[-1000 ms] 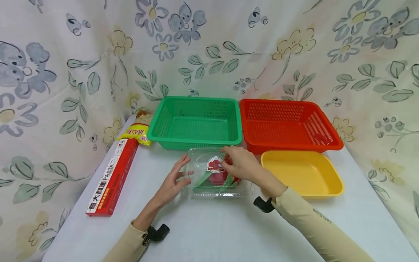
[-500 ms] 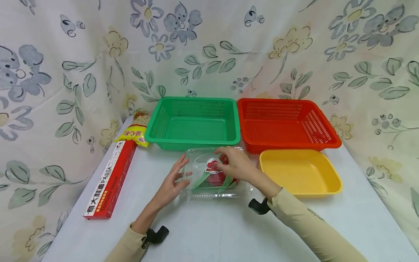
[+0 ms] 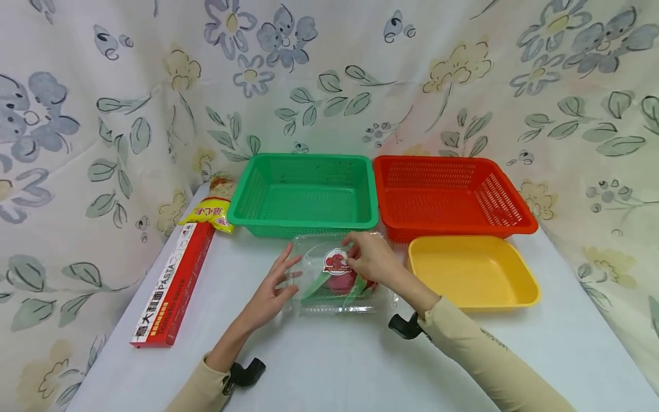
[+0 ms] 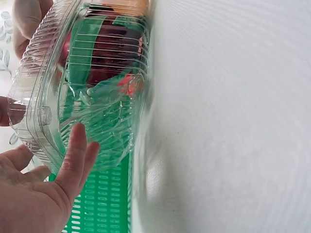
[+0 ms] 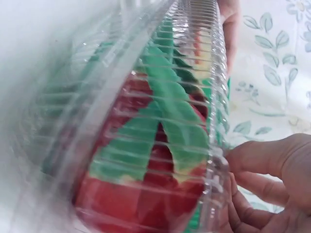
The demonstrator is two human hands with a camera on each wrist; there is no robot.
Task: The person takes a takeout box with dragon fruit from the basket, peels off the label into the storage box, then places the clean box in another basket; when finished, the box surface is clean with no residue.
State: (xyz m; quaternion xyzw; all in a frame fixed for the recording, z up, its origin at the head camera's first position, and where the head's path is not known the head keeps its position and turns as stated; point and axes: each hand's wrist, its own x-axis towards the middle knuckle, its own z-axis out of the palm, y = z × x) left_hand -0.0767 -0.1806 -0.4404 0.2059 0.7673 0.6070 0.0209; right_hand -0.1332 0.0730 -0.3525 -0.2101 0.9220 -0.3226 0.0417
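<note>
A clear plastic clamshell box lies on the table in front of the green basket. Through its walls show dark red and green pieces, some with leaf-like shapes. A round sticker with a red fruit picture is on the lid. My left hand is at the box's left side with fingers spread, the fingertips right at the wall. My right hand is over the lid's right part, fingers bent, thumb and forefinger at the sticker's right edge. Whether they pinch the sticker or only press it, I cannot tell.
Behind the box stand a green basket and a red basket side by side. A yellow tray is at the right. On the left lie a red pasta box and a yellow snack bag. A floral curtain hangs behind.
My right hand has shifted slightly, its thumb and forefinger moving off the sticker's middle to its right edge. The left hand and the box have hardly moved; the whole view shifted a little.
</note>
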